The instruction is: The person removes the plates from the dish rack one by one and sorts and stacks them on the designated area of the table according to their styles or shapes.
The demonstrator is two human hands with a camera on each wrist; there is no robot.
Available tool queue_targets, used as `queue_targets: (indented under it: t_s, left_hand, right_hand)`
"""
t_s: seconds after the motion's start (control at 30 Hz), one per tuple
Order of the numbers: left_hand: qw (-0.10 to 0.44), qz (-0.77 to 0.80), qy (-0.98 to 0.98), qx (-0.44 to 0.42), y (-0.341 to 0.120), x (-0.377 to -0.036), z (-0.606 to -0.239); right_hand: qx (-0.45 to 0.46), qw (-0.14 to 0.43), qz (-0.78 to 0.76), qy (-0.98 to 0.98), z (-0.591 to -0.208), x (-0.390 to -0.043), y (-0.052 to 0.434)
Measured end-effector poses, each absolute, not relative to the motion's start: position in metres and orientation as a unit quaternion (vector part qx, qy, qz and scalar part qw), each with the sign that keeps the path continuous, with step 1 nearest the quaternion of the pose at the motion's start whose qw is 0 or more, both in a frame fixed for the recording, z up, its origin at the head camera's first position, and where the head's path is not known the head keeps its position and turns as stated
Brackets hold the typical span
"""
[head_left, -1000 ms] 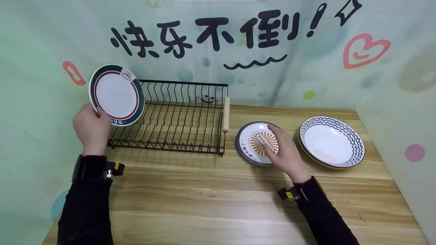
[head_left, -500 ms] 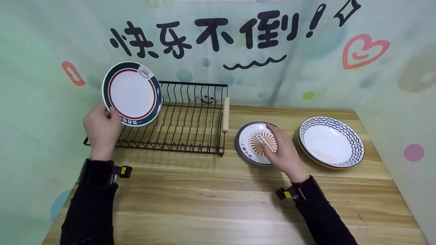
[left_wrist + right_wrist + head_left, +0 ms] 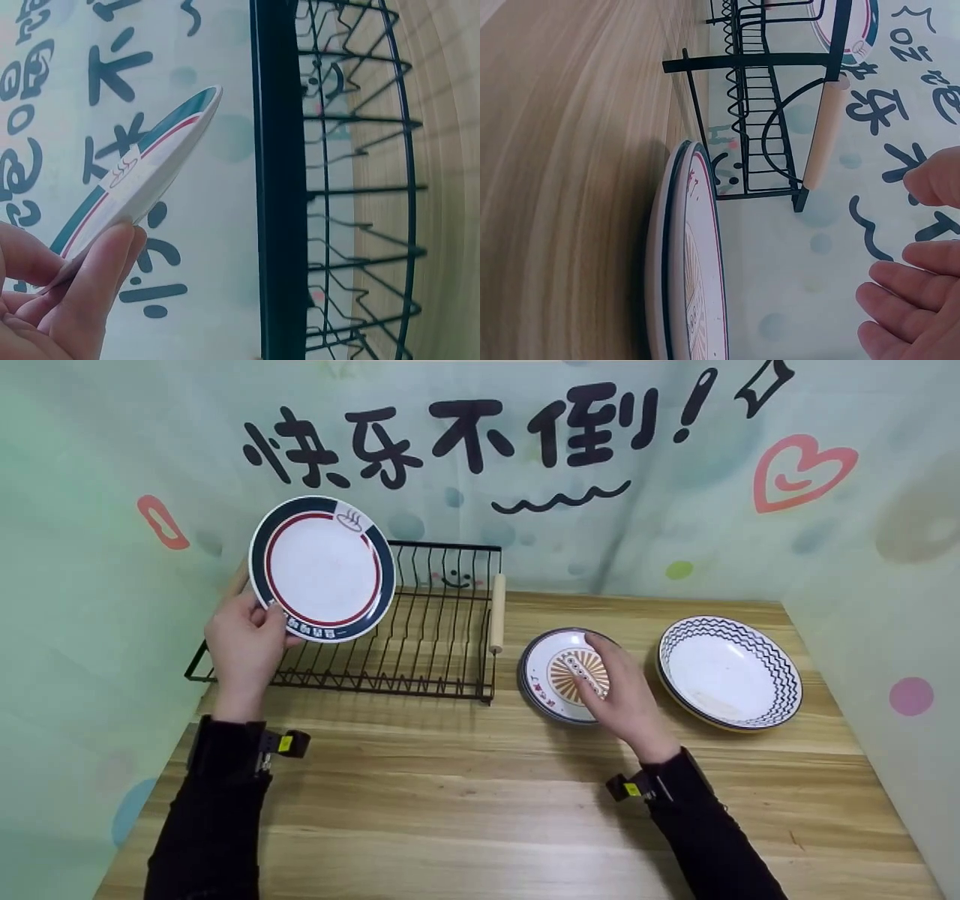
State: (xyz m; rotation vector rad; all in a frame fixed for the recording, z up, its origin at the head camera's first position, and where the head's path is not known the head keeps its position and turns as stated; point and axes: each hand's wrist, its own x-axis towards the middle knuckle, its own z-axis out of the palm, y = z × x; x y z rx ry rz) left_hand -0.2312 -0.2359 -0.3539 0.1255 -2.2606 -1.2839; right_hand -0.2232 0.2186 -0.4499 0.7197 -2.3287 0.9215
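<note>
My left hand (image 3: pixel 247 641) pinches the lower left rim of a white plate (image 3: pixel 322 574) with a dark green band and a red ring. Its thumb lies on the plate's face, and the plate is held up tilted in front of the black wire dish rack (image 3: pixel 442 652). In the left wrist view the plate (image 3: pixel 142 172) appears nearly edge-on beside the rack's dark bar. Over a short stack of plates (image 3: pixel 551 690), the top one printed with a gold sunburst, my right hand (image 3: pixel 626 697) hovers with relaxed fingers. The right wrist view shows a gap between those fingers and the stacked plates (image 3: pixel 697 277).
A large white bowl (image 3: pixel 727 675) with black wavy lines stands right of the plate stack. The rack has a wooden handle (image 3: pixel 497 615) at its right end. A printed cloth backdrop (image 3: pixel 555 540) rises behind the wooden table (image 3: pixel 450 810).
My left hand has carried the white plate to the right, across the front of the rack, turning its face more toward the head camera. My right hand has hardly moved.
</note>
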Motion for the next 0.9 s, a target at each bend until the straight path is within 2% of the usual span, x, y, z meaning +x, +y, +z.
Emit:
queue_targets:
  t_s: [0.13,0.47,0.73,0.9]
  left_hand:
    - [0.267,-0.491,-0.829,0.036,-0.231,-0.231,-0.355]
    - [0.202,-0.592,-0.779,0.043,-0.22,-0.228,-0.366]
    - [0.197,-0.622,-0.757,0.016,-0.208,-0.221,-0.369]
    - [0.172,-0.658,-0.733,0.002,-0.201,-0.217,-0.374]
  right_hand:
    - [0.263,0.265,0.342,-0.862,-0.45,-0.222,0.219]
    - [0.251,0.255,0.352,-0.865,-0.451,-0.22,0.219]
    - [0.249,0.261,0.365,-0.858,-0.45,-0.219,0.218]
    - [0.244,0.26,0.37,-0.858,-0.45,-0.218,0.217]
